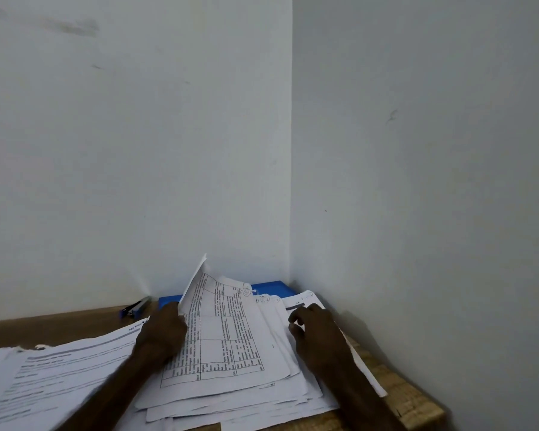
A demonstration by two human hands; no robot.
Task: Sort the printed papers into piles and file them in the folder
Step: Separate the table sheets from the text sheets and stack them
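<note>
A loose stack of printed papers (231, 384) lies on the wooden table (59, 325) in the room's corner. Its top sheet (224, 331) carries a printed table. My left hand (161, 334) grips that sheet's left edge and lifts it, so the far corner curls up. My right hand (316, 334) rests on the right side of the stack with its fingers loosely curled, holding nothing. A second pile of printed pages (44, 374) lies at the lower left. The blue folder (271, 288) lies flat behind the stack against the wall, mostly covered by paper.
A blue and grey stapler (136, 307) sits on the table near the wall, left of the folder. White walls meet in a corner just behind the folder. The table's right edge (417, 409) runs close to the right-hand wall.
</note>
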